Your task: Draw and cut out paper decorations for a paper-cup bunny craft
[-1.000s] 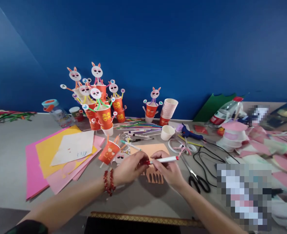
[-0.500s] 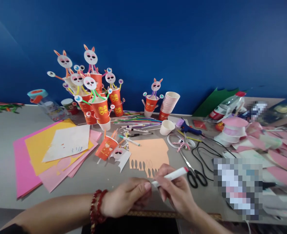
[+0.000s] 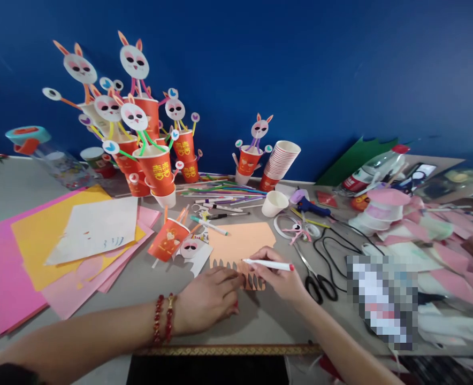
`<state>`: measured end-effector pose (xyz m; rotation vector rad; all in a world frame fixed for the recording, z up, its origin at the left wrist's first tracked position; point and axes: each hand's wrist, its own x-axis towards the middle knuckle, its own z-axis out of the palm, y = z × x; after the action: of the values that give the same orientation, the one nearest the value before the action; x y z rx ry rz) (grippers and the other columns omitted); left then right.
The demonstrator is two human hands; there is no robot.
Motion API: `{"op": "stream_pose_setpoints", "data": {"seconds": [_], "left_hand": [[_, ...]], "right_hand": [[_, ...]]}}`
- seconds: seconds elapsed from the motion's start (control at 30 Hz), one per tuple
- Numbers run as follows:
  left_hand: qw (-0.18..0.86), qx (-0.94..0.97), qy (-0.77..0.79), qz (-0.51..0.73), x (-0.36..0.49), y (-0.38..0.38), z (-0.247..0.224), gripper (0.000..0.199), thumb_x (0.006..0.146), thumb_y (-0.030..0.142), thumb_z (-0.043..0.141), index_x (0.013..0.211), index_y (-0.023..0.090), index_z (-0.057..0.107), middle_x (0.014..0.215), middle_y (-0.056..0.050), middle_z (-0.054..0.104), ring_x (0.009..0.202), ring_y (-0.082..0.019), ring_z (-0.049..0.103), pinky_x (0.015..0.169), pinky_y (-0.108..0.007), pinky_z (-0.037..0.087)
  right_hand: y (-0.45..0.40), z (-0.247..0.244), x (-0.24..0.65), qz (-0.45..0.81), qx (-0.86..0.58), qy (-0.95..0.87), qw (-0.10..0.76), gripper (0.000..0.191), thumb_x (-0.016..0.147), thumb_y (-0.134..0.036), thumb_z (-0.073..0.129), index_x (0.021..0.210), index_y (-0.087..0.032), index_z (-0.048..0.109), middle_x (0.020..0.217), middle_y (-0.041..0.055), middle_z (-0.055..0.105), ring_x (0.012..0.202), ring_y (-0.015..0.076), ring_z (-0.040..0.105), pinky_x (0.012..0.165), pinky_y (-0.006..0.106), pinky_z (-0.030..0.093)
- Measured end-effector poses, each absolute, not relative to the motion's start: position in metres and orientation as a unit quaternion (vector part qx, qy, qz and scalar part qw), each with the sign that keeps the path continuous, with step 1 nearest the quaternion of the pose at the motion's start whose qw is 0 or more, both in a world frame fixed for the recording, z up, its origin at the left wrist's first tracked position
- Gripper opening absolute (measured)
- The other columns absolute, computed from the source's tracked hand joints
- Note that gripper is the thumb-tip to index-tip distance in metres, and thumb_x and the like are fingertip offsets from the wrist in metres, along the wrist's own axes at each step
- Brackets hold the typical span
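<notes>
In my right hand (image 3: 279, 275) is a slim white marker (image 3: 271, 264) with a red end. Its tip is at the peach paper (image 3: 240, 240), above a row of leaf shapes along the lower edge, several of them dark. My left hand (image 3: 212, 299) lies over the paper's lower left corner, pressing it down with bent fingers. A small red piece, seemingly the marker's cap (image 3: 236, 304), peeks out by the left thumb; most of it is hidden. Beside the paper lie a white paper cutout with a rabbit face (image 3: 190, 248) and a tipped red paper cup (image 3: 168, 240).
Rabbit figures on red cups (image 3: 156, 168) stand at the back left. Coloured sheets (image 3: 15, 267) lie at left. Behind the paper are pens, a white cup (image 3: 275, 204) and stacked cups (image 3: 281, 160). Scissors (image 3: 320, 286), a glue gun (image 3: 311, 205) and cables lie at right.
My hands, earlier together at the marker in front of the paper, have parted. The left has gone down onto the paper; the right has brought the uncapped marker's tip to it. The view has shifted.
</notes>
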<state>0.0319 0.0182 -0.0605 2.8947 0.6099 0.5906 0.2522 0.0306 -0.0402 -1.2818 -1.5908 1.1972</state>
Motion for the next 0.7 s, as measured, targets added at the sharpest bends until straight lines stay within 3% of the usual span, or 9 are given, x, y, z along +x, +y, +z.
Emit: {"op": "stream_pose_setpoints", "data": {"seconds": [0.3,0.7], "left_hand": [[0.125,0.942,0.218,0.221,0.031,0.023,-0.063,0.015,0.093,0.029,0.055,0.091,0.014,0.060,0.123,-0.009,0.064,0.119,-0.022,0.054,0.105,-0.035,0.042],[0.127,0.946,0.218,0.205,0.030,0.024,-0.064,0.024,0.094,0.038,0.055,0.086,0.015,0.060,0.127,-0.009,0.061,0.123,-0.023,0.051,0.109,-0.039,0.039]], "right_hand": [[0.041,-0.060,0.248,0.340,-0.503,-0.678,0.414,0.017,0.082,-0.027,0.057,0.067,-0.021,0.051,0.054,-0.0050,0.046,0.048,0.0117,0.041,0.047,0.023,0.035],[0.041,-0.065,0.251,0.326,-0.503,-0.706,0.376,0.015,0.083,-0.021,0.057,0.069,-0.021,0.052,0.053,-0.0061,0.044,0.045,0.0106,0.039,0.045,0.023,0.032]]}}
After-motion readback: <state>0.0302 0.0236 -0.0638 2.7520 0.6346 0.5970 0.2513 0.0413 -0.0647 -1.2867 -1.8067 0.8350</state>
